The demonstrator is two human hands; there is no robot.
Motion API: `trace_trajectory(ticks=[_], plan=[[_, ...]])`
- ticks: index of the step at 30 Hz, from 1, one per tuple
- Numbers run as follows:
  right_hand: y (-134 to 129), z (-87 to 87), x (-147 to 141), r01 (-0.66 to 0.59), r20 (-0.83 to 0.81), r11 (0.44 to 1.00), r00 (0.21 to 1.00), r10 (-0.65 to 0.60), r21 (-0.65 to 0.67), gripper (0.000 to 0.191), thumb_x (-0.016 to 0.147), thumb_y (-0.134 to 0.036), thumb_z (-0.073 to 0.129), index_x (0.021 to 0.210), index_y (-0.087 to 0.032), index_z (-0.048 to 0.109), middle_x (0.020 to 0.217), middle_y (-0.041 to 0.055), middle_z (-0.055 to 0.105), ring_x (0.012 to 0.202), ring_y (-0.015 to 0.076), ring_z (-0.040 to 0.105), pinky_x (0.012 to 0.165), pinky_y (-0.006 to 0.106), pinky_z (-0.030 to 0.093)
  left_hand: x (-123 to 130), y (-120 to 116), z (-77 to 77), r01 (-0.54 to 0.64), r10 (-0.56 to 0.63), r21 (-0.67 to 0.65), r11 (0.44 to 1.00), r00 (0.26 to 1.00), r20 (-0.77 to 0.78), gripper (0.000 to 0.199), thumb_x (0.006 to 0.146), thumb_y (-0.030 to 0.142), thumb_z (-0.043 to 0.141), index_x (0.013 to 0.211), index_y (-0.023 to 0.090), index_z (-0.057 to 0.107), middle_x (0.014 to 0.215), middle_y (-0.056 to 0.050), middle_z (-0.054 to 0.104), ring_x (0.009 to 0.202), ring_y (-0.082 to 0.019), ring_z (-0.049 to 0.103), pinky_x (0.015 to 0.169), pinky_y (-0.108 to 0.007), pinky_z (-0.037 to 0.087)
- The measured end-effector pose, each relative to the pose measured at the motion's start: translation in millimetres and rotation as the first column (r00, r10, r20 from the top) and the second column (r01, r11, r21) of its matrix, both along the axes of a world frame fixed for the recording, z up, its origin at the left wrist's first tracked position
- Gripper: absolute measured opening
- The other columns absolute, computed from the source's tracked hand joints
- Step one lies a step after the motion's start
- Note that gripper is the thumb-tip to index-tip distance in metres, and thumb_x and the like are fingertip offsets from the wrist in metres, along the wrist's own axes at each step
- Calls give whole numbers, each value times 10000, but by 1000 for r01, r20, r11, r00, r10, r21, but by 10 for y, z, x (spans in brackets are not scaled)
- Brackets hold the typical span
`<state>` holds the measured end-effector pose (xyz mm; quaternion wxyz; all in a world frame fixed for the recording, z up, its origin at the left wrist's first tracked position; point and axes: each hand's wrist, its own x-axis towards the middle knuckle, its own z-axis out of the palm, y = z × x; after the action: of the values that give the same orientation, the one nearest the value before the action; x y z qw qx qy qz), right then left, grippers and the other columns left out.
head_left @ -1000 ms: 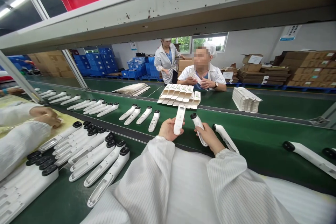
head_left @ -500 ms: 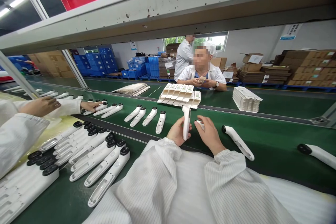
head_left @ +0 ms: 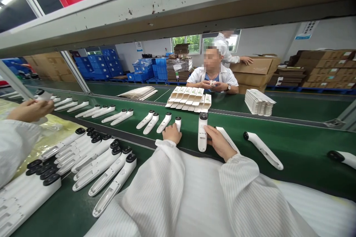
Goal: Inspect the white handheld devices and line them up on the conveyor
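My right hand holds a white handheld infrared thermometer by its right side. The thermometer stands almost upright, black head up, with a long hollow facing me. My left hand is closed over another thermometer on the green belt; its black top shows and my fingers hide the rest. Behind my right hand lies a further thermometer, partly hidden. Farther right, a thermometer rests on the belt by itself.
More thermometers lie in rows on the near left. A co-worker's hand at left holds one. Across the belt are white boxes and a seated person. A metal shelf beam crosses overhead.
The thermometer my left hand held upright is now in my right hand, turned hollow side to me. My left hand moved left onto another. Thermometers on the belt shifted right.
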<state>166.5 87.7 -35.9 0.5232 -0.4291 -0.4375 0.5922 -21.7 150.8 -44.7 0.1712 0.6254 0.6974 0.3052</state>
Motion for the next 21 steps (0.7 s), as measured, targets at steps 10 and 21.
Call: trace_trajectory(ticks=[10,21], plan=[[129,-166,58,127,410,992,905,-112,-10,232,799,-423,536,857,-200,562,850,53,670,729,194,623,697,322,468,223,-45,53,368,74,-147,918,206,976,271,752,194,427,956,107,583,925,-126,627,677,-165,583,427,-219,355],[103,-142,20,133,571,897,730,-376,421,386,767,-431,547,1079,-205,582,1102,94,569,954,235,557,867,382,436,647,-339,95,387,94,-118,915,79,992,181,754,222,620,919,153,593,733,-23,607,621,-103,559,508,-185,412]])
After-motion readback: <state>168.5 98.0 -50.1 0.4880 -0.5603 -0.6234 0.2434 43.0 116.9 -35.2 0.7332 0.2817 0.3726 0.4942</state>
